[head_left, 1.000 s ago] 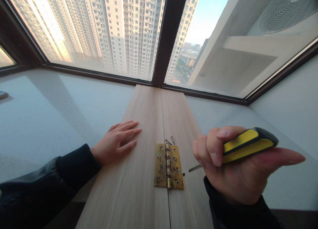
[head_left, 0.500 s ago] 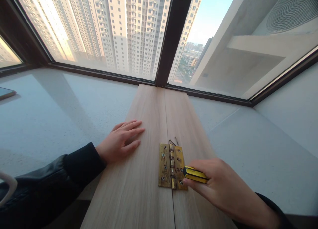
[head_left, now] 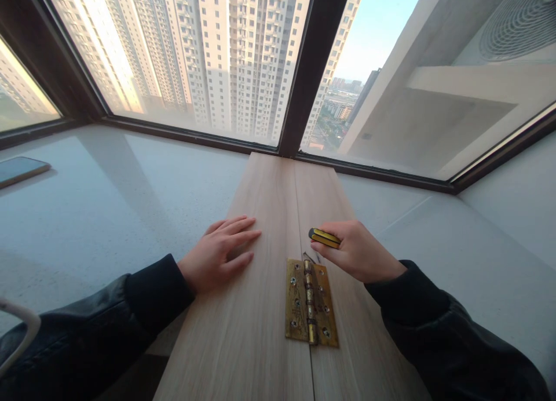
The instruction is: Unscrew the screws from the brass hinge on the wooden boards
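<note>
A brass hinge [head_left: 310, 301] lies across the seam of two pale wooden boards [head_left: 252, 320] set side by side on a white sill. My left hand [head_left: 219, 253] rests flat on the left board, fingers stretched out. My right hand [head_left: 354, 251] is just beyond the hinge's top edge, fingers closed round a yellow and black screwdriver [head_left: 324, 237]. Its fingertips reach down to loose screws [head_left: 309, 256] lying by the hinge's top; whether they pinch one is hidden.
A white stone sill [head_left: 108, 198] runs under a large window with a dark frame post [head_left: 310, 70] behind the boards. A phone [head_left: 19, 169] lies at the far left of the sill. The boards' near end overhangs the sill.
My right hand lowered the screwdriver from mid-air to the hinge's right leaf, then moved away from me to the loose screws above the hinge. My left hand stayed flat.
</note>
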A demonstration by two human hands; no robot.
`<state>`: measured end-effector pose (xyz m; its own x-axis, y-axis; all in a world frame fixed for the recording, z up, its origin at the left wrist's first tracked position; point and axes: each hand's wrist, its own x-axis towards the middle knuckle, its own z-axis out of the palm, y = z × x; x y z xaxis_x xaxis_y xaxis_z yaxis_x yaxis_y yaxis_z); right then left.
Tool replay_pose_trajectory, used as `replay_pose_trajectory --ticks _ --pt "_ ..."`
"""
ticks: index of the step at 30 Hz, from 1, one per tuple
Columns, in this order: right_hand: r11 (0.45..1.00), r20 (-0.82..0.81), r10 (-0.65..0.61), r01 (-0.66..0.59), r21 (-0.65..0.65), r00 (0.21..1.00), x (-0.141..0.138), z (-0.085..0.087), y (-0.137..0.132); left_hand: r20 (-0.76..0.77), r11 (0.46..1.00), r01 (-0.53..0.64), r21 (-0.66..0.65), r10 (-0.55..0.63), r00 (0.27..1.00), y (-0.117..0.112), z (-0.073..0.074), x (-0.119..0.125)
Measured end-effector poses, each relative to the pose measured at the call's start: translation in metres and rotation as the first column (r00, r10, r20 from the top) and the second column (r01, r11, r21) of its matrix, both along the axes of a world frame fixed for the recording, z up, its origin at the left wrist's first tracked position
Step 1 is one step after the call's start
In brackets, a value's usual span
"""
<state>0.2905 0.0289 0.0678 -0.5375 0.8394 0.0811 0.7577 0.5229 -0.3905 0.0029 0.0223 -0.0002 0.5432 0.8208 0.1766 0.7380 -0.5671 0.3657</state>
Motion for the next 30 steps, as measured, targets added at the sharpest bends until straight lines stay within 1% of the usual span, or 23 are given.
replay_pose_trajectory --ticks 3,6,8,10,13,15,16,18,19,20,21,22,24,26,28,30 --pt "1.0 -0.005 0.011 -0.011 -0.006 1.0 -0.002 -0.01 0.009 0.004 1.0 -0.004 -0.001 0.004 1.0 -0.002 0.001 0.002" --pt "1.0 -0.049 0.007 -0.008 -0.018 0.999 -0.004 -0.009 0.007 0.008 1.0 -0.007 -0.008 0.007 1.0 -0.002 0.001 0.001" --pt "1.0 -0.112 -0.02 0.018 -0.023 0.993 -0.003 -0.002 0.0 0.009 1.0 -0.003 -0.008 0.004 1.0 -0.001 0.0 0.0" --pt "0.996 -0.207 -0.084 0.079 -0.029 0.975 0.002 0.01 -0.011 0.005 1.0 0.002 -0.003 -0.002 1.0 0.0 -0.001 -0.001" --pt "0.981 -0.384 -0.192 0.181 -0.063 0.903 0.012 0.031 -0.034 0.001 1.0 0.001 -0.001 -0.001 1.0 0.001 -0.002 -0.002" --pt "0.972 -0.523 -0.234 0.211 -0.104 0.819 0.018 0.043 -0.05 0.006 1.0 -0.001 -0.003 0.001 1.0 0.0 -0.002 -0.002" --pt "0.967 -0.614 -0.253 0.203 -0.152 0.748 0.019 0.048 -0.058 0.009 1.0 0.0 -0.005 0.0 1.0 0.0 -0.002 -0.002" --pt "0.952 -0.791 -0.3 0.121 -0.279 0.533 0.016 0.055 -0.071 0.013 1.0 0.004 -0.006 -0.004 1.0 -0.001 -0.001 -0.002" --pt "0.943 -0.849 -0.323 0.064 -0.327 0.418 0.012 0.056 -0.077 0.014 1.0 0.005 -0.006 -0.005 1.0 -0.001 -0.001 -0.002" --pt "0.934 -0.884 -0.34 0.005 -0.358 0.322 0.007 0.057 -0.082 0.015 1.0 0.005 -0.005 -0.005 1.0 -0.001 -0.001 -0.002" --pt "0.928 -0.902 -0.348 -0.042 -0.37 0.256 0.002 0.056 -0.086 0.019 1.0 0.005 -0.005 -0.005 1.0 -0.002 -0.001 -0.002" --pt "0.924 -0.913 -0.352 -0.076 -0.374 0.206 -0.004 0.054 -0.09 0.025 1.0 0.005 -0.005 -0.004 1.0 -0.001 -0.001 -0.002" --pt "0.915 -0.92 -0.363 -0.133 -0.382 0.148 -0.014 0.048 -0.096 0.037 1.0 0.002 -0.006 -0.002 0.999 -0.001 0.0 -0.002" --pt "0.906 -0.92 -0.373 -0.167 -0.389 0.119 -0.021 0.041 -0.099 0.036 1.0 0.0 -0.008 0.0 0.999 -0.001 0.0 -0.002" --pt "0.905 -0.921 -0.373 -0.175 -0.387 0.11 -0.026 0.036 -0.1 0.022 1.0 0.0 -0.009 0.0 1.0 -0.001 0.0 -0.002" --pt "0.914 -0.929 -0.352 -0.168 -0.368 0.117 -0.028 0.034 -0.1 0.01 1.0 0.002 -0.008 -0.002 1.0 -0.001 0.0 -0.002"
